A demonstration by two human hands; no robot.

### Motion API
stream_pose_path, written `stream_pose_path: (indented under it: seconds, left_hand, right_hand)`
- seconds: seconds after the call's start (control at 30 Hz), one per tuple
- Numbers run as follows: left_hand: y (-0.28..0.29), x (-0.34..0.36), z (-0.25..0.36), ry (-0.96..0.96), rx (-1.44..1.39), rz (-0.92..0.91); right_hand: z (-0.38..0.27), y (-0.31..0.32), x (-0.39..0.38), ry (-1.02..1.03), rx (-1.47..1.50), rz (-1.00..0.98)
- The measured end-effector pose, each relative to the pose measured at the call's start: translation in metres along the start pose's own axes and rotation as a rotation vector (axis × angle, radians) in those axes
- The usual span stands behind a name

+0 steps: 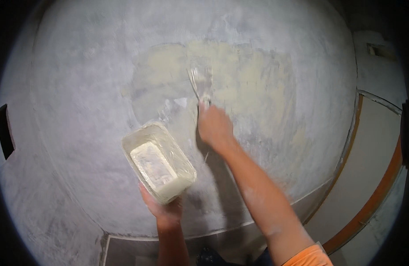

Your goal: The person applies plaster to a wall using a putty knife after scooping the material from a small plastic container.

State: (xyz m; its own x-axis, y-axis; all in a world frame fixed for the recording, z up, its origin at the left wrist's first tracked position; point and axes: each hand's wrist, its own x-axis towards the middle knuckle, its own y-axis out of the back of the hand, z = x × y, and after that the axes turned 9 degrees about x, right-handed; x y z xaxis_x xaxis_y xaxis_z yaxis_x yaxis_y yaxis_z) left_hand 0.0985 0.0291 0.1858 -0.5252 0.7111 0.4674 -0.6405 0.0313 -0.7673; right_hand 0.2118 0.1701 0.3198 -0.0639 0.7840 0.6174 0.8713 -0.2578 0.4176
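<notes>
My right hand (215, 126) is closed around the handle of a putty knife (202, 84), its blade up at the wall. Wet, cream-coloured filler makes a broad patch (249, 73) around and to the right of the blade. Lower and to the left, my left hand (163, 209) grips a rectangular plastic tub (174, 153) from beneath, tilted so that its inside shows. Filler is smeared over the tub's walls, and a pale mass (177, 184) of it lies at the lower end. Most of the knife's handle is hidden by my fist.
A grey plastered wall (89, 88) fills most of the view. At the right stands a pale panel (368, 146) beside a curved-looking orange-brown frame (379, 195). Dark recesses show in the wall at the far left (5, 132) and upper right (382, 51). A pale ledge (138, 238) runs along the bottom.
</notes>
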Motion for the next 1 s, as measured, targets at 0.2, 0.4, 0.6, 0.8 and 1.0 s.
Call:
stream_pose_path:
  seconds: [0.2,0.4,0.6,0.8,1.0]
  left_hand:
    - [0.024,0.006,-0.007,-0.027,0.067,0.001]
    - [0.035,0.008,-0.011,-0.06,0.117,-0.088]
    - [0.012,0.002,-0.004,-0.01,-0.012,0.099]
    - [0.015,-0.001,-0.003,0.009,0.08,-0.042]
    - [0.03,0.001,0.001,-0.203,0.352,-0.057]
  right_hand:
    - [0.08,-0.031,-0.072,0.048,-0.058,-0.009]
    - [-0.017,0.031,0.013,0.227,0.11,0.11]
    - [0.027,-0.005,-0.01,0.067,-0.04,0.046]
    - [0.194,-0.081,-0.144,-0.024,-0.157,-0.172]
    - [0.073,0.022,-0.037,0.274,0.001,0.242]
